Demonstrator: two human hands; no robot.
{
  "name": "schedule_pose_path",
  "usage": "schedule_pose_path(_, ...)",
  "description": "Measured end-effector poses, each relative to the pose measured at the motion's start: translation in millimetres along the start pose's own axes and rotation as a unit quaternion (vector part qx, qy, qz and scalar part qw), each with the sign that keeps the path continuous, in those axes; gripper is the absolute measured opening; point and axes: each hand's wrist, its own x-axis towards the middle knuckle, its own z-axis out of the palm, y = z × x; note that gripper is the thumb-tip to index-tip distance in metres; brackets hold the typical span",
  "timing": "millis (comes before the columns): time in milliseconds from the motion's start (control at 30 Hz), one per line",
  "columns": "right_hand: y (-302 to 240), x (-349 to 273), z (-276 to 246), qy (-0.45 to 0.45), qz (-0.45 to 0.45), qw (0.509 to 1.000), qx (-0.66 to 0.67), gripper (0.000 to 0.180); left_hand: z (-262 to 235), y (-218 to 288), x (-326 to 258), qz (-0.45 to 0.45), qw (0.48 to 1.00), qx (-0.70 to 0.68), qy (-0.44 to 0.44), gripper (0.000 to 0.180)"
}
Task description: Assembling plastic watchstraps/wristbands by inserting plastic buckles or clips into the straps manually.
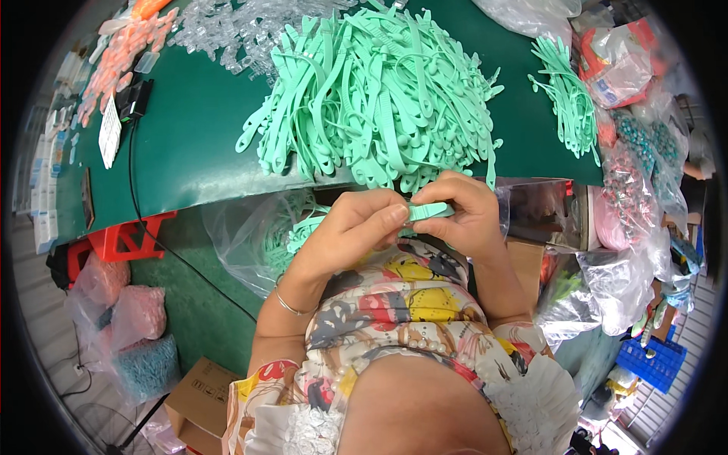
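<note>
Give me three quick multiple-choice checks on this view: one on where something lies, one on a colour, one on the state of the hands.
1. Where does the big heap of mint-green flexible plastic straps lie?
A. on the dark green table top
B. in the brown cardboard box
C. on the red plastic stool

2. What colour is the small strap piece between the hands?
A. orange
B. mint green
C. clear

3. How are the hands placed?
A. both flat on the table
B. left hand and right hand together pinch the piece
C. only one hand touches it

Answers: 1 A, the heap rests on the green surface; 2 B, it matches the heap; 3 B, fingertips of both hands close on it in front of the body.
</note>
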Motion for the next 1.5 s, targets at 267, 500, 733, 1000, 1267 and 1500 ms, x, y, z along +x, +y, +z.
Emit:
schedule_pose_path(267,3,-4,6,0.034,0.003,0.992,0.120,0.025,0,-8,3,0.040,0.994,-0.098,-0.035,0.021)
schedule_pose_path(500,-13,0,-12,0.008,-0.024,1.000,-0.017,0.025,0,16,3,-0.012,0.998,-0.039,-0.057,0.021)
schedule_pose_path(733,-30,-25,-47,0.039,0.070,0.989,-0.127,0.024,-20,33,-19,-0.009,0.961,0.272,-0.048,0.030)
schedule_pose_path(1000,51,-85,-30,-0.156,0.177,0.906,-0.353,0.032,-76,-66,-40,-0.113,0.881,0.459,-0.030,0.037)
schedule_pose_path(1267,31,-18,-128,0.194,0.164,0.961,-0.107,0.003,-68,-54,-55,-0.021,0.811,0.583,0.049,0.037)
schedule_pose_path(1500,103,27,-246,0.331,0.107,0.730,-0.589,0.018,-60,-45,-41,-0.041,0.760,0.648,0.030,0.039)
